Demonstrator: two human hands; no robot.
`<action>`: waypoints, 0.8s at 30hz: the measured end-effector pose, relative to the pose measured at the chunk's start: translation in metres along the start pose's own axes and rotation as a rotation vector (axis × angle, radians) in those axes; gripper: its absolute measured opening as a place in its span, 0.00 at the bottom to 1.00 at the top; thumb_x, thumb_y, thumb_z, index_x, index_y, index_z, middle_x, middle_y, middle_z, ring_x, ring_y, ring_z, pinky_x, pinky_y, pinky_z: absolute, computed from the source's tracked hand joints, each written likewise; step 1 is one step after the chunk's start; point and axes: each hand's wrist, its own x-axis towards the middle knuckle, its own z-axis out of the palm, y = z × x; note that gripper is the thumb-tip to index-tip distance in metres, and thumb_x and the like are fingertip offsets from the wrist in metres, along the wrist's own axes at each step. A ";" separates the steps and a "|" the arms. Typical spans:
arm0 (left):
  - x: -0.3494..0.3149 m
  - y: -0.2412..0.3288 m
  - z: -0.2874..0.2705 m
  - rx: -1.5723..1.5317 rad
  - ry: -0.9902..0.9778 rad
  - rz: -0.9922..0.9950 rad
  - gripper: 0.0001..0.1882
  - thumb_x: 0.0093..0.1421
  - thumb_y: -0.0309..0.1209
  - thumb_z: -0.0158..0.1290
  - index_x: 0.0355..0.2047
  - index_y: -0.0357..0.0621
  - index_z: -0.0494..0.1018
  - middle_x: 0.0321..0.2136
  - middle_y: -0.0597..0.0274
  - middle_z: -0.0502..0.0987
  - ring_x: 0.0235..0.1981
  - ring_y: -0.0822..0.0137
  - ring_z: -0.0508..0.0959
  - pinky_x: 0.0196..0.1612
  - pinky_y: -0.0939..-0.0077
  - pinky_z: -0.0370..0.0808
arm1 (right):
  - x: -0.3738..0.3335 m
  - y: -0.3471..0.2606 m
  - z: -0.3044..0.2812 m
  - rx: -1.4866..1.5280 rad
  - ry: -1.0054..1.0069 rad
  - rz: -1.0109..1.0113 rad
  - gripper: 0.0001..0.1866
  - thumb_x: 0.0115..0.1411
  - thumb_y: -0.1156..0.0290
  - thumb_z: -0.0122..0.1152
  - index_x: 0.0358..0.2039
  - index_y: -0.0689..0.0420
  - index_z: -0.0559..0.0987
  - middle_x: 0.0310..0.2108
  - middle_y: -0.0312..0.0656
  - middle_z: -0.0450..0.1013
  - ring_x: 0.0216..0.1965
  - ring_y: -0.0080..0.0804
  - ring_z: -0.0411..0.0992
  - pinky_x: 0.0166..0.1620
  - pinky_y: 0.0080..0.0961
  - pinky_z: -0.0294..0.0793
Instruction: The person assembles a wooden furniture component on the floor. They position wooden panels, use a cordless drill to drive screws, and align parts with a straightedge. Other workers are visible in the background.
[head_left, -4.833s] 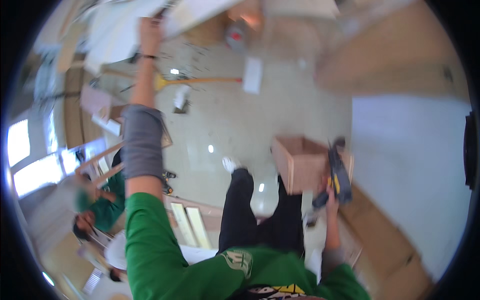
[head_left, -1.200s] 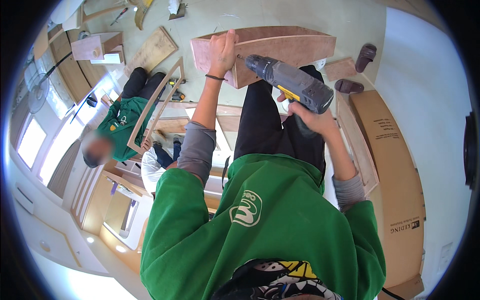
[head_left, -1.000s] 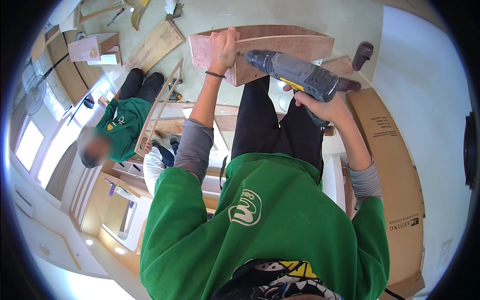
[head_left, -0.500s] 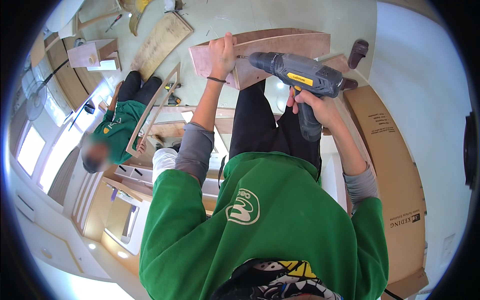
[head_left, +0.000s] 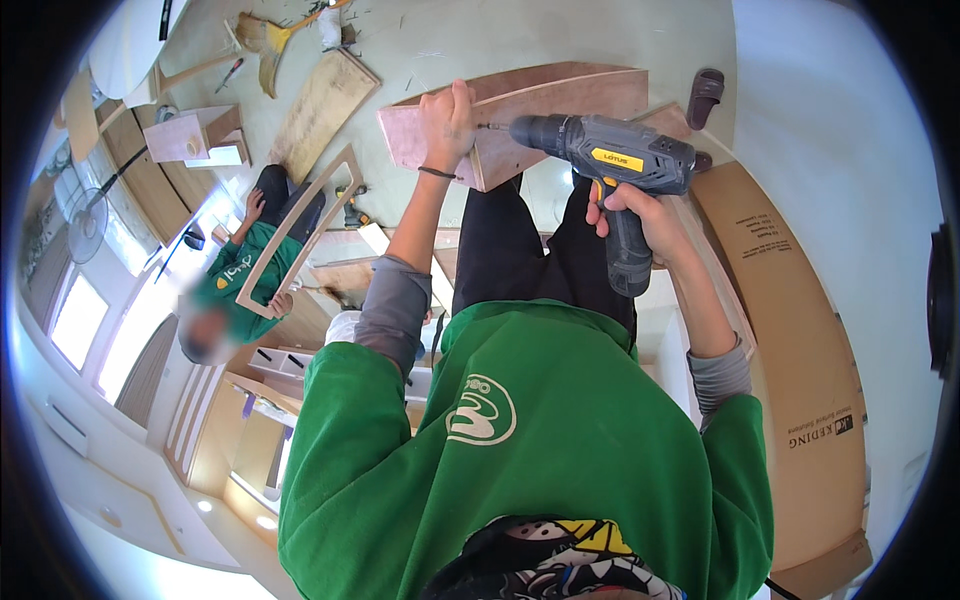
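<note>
Fan: stands at the far left; the fan is beside the windows.
Co-worker: the co-worker in green sits left of you, one hand on a slim wooden frame.
Broom: the yellow broom lies on the floor, near the upper end of a plank.
Left grip: your left hand is clasped over the left corner of the wooden box.
Workpiece: the wooden box sits ahead of your legs, tilted, its open side away from you.
Bit: the drill bit points left at the box, just beside your left hand (contact with the wood cannot be told).
Right grip: your right hand is wrapped around the handle of the power drill, held level.
Far right: a brown slipper lies above a long cardboard carton.
</note>
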 end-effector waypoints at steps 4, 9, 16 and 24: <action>0.000 0.014 0.011 0.010 0.038 0.022 0.28 0.68 0.39 0.35 0.16 0.41 0.75 0.18 0.48 0.75 0.22 0.47 0.74 0.35 0.57 0.64 | -0.013 -0.018 -0.013 0.030 0.008 0.033 0.11 0.50 0.69 0.54 0.31 0.63 0.76 0.23 0.43 0.75 0.21 0.27 0.72 0.30 0.24 0.73; 0.002 0.029 0.013 0.031 0.035 0.132 0.28 0.70 0.41 0.36 0.18 0.35 0.72 0.13 0.48 0.69 0.17 0.50 0.72 0.28 0.61 0.67 | -0.017 -0.032 -0.036 -0.009 -0.015 0.085 0.12 0.50 0.67 0.54 0.30 0.62 0.77 0.24 0.43 0.75 0.21 0.26 0.72 0.29 0.22 0.73; 0.003 0.046 0.020 0.045 0.040 0.070 0.28 0.68 0.38 0.36 0.14 0.41 0.73 0.14 0.47 0.73 0.20 0.46 0.72 0.34 0.57 0.64 | -0.023 -0.055 -0.049 -0.085 -0.004 0.063 0.13 0.48 0.68 0.53 0.30 0.63 0.76 0.22 0.44 0.74 0.19 0.26 0.71 0.27 0.22 0.74; 0.000 0.043 0.039 0.117 0.105 0.110 0.29 0.67 0.39 0.39 0.10 0.39 0.70 0.12 0.48 0.71 0.17 0.44 0.71 0.30 0.54 0.65 | -0.031 -0.058 -0.061 -0.038 -0.029 0.104 0.12 0.48 0.67 0.53 0.30 0.63 0.76 0.22 0.43 0.74 0.19 0.26 0.71 0.27 0.22 0.74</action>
